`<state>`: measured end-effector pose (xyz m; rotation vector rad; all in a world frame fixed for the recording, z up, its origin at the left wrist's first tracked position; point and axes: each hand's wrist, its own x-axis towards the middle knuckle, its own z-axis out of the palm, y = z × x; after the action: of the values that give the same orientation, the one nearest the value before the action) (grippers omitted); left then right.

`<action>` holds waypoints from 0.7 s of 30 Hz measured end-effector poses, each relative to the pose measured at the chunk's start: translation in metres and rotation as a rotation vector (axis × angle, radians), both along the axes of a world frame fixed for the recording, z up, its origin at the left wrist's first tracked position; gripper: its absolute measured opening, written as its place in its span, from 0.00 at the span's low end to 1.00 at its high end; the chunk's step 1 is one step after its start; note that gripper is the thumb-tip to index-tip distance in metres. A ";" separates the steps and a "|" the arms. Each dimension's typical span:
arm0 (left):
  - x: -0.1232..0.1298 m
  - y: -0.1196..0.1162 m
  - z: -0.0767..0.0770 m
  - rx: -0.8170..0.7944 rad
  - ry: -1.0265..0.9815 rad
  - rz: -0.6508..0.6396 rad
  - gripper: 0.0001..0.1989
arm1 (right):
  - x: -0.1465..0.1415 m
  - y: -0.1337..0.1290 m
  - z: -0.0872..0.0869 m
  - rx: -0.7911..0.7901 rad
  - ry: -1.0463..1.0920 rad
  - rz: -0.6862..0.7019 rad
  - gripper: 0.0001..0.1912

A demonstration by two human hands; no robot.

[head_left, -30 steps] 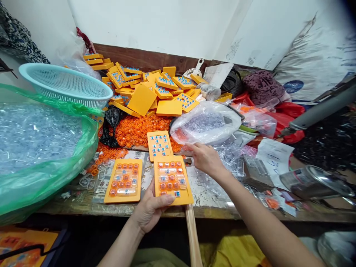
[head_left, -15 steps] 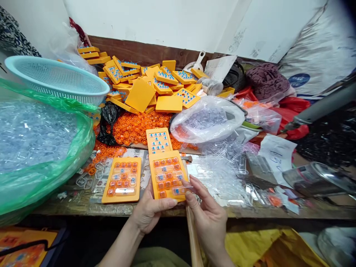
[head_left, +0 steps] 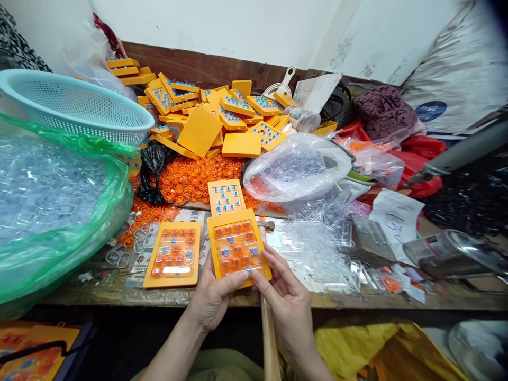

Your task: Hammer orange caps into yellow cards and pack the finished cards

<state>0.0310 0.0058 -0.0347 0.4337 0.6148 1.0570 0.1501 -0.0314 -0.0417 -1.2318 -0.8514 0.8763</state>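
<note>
My left hand (head_left: 214, 299) grips a yellow plastic panel (head_left: 211, 233) at its lower left, thumb across the front. Set in the panel are rows of small orange caps and a few clear caps with blue beneath. My right hand (head_left: 283, 301) holds the panel's lower right edge, its thumb pressing on the bottom row near the left thumb. A long clear cap lies in that row, partly covered by the thumbs. Left of my hands, a similar yellow panel (head_left: 148, 280) lies flat on the bench. Just behind the held one is another panel (head_left: 226, 198) showing blue-and-white pieces.
Yellow panels (head_left: 200, 132) are heaped at the back, above loose orange caps (head_left: 184, 177). A green bag (head_left: 115, 196) of clear pieces and a blue basket (head_left: 79, 111) stand left. A white bag (head_left: 254, 185), loose clear pieces (head_left: 317, 254) and a metal can (head_left: 440, 254) are right.
The long clear cap, tilted at the panel's lower right before, now lies along its bottom row. My right hand has moved left, and both thumbs now press there.
</note>
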 end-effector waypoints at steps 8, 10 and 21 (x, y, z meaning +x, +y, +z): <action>0.006 -0.002 -0.005 0.123 0.179 0.073 0.27 | 0.003 0.006 0.017 -0.191 0.337 0.071 0.30; 0.008 -0.005 -0.006 0.170 0.234 0.101 0.25 | 0.005 0.005 0.016 -0.201 0.375 0.060 0.32; -0.072 0.006 0.030 0.260 0.916 0.313 0.39 | -0.048 0.026 0.041 -0.280 0.245 0.603 0.31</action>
<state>-0.0407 0.0119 -0.0051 1.1000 1.3942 1.2183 0.1018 -0.0058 -0.0004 -1.0811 -0.9344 1.6430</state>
